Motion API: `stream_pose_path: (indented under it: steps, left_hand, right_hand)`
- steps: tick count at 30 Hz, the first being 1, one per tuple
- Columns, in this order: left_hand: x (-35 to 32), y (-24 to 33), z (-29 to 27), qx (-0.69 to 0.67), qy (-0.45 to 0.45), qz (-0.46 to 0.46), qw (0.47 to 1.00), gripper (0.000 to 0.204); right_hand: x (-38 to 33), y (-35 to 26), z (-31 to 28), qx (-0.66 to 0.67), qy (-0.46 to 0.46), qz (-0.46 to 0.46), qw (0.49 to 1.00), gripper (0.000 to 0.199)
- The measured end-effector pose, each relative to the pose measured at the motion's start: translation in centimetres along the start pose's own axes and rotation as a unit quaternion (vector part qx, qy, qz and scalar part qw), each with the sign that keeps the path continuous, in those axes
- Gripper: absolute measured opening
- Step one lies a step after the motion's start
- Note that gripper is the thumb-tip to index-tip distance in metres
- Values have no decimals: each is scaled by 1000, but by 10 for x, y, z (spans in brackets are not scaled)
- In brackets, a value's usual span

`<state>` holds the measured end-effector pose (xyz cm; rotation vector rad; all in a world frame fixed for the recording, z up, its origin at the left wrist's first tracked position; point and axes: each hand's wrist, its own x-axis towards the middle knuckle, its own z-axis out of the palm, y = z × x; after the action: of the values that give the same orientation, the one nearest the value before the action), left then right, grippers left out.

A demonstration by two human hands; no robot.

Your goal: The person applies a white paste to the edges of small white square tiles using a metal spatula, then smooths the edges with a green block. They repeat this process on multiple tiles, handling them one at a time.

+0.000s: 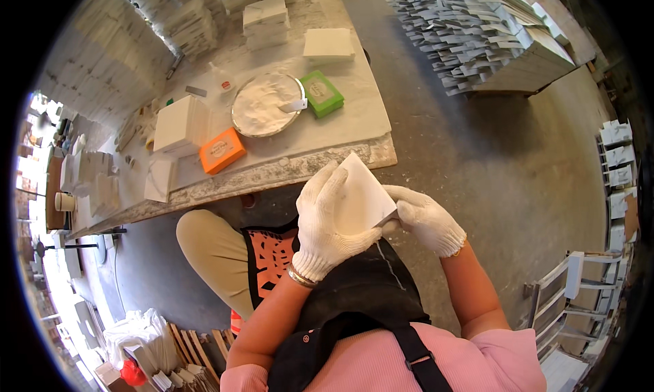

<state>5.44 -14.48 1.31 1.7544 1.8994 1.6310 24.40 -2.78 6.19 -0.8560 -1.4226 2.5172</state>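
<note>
A white square tile is held over my lap in front of the table edge, one corner pointing away from me. My left hand, in a white knit glove, wraps its left side, with the fingers along the tile and the thumb by its near corner. At the right corner, my right hand, gloved alike, grips the edge; some of its fingertips are hidden beneath the tile.
The table bears a bowl of white powder with a scraper, a green block, an orange block, a small bottle and tile stacks. Beyond the aisle, thin strips are piled on a stand. A metal rack stands right.
</note>
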Motion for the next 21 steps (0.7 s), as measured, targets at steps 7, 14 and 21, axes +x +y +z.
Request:
stream_pose_path:
  steps: [7,14,21]
  left_hand:
    - [-2,1,-2,-146,-90,-181,968,102]
    - [-5,-2,-8,-332,-169,-337,865,101]
    - [-10,-4,-4,-348,-192,-289,871,108]
  right_hand:
    - [-3,9,20,-259,169,-234,922,91]
    - [9,-19,21,-324,280,-300,852,60]
    - [2,-9,2,-133,225,-124,957,54]
